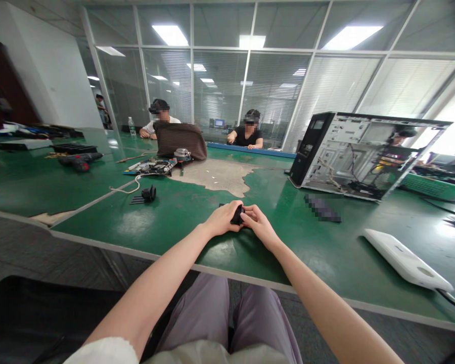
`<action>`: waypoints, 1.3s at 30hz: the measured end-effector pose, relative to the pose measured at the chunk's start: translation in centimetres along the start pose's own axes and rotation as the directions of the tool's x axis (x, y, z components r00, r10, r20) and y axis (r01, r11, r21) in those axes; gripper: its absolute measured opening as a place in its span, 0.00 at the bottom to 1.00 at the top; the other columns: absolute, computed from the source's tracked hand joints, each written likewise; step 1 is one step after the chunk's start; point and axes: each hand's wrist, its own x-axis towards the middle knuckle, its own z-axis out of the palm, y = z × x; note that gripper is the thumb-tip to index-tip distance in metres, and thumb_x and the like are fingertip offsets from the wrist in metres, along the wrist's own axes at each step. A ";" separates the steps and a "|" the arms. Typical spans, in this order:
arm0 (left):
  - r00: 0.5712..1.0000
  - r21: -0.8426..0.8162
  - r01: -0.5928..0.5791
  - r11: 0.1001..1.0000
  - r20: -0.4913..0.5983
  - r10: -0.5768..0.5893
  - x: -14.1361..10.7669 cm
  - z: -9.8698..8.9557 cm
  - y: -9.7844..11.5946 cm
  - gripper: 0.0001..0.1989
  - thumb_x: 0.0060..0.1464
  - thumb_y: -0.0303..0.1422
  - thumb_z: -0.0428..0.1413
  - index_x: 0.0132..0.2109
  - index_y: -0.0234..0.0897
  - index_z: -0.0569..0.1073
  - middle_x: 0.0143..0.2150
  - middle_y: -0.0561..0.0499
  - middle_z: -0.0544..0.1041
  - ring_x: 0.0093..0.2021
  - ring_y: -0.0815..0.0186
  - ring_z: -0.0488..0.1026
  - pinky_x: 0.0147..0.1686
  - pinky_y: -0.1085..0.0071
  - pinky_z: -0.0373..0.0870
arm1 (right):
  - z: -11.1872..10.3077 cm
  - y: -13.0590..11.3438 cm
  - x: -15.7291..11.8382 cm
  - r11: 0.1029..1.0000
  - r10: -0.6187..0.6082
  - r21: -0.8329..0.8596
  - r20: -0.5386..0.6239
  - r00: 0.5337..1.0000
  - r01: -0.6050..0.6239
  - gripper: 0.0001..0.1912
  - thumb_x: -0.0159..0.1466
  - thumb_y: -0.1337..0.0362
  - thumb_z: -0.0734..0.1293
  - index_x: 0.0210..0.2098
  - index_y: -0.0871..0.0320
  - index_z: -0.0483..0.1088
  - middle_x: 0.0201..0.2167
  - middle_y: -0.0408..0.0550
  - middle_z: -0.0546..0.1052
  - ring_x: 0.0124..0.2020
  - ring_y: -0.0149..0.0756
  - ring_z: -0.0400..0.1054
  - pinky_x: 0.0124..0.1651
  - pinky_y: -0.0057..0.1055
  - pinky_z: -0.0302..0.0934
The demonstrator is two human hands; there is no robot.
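A small black part [236,216] is held between my two hands, just above the green table [144,222] near its front edge. My left hand [224,218] is closed round its left side. The fingers of my right hand [258,222] pinch it from the right, thumb on the near face. My fingers cover much of the part, and its exact shape cannot be made out. To the left on the table lies another black piece [148,194] with a round end and several thin prongs.
An open computer case [341,156] stands at the right, near a blurred dark object [323,208] and a white device [407,260] with a cable. Circuit boards [151,167], a brown cloth-like cover [180,140] and a drill [79,161] are left. Two people sit across the table.
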 end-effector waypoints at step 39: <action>1.000 0.017 0.005 1.000 0.007 -0.005 0.0 -0.1 0.1 0.30 0.40 0.33 0.57 0.51 0.39 0.54 0.45 0.47 0.66 0.41 0.58 0.68 0.37 0.66 0.64 | -0.2 -0.2 -0.1 1.000 -0.010 -0.009 0.016 1.000 0.011 0.13 0.52 0.59 0.66 0.36 0.55 0.63 0.33 0.42 0.72 0.33 0.31 0.68 0.36 0.30 0.64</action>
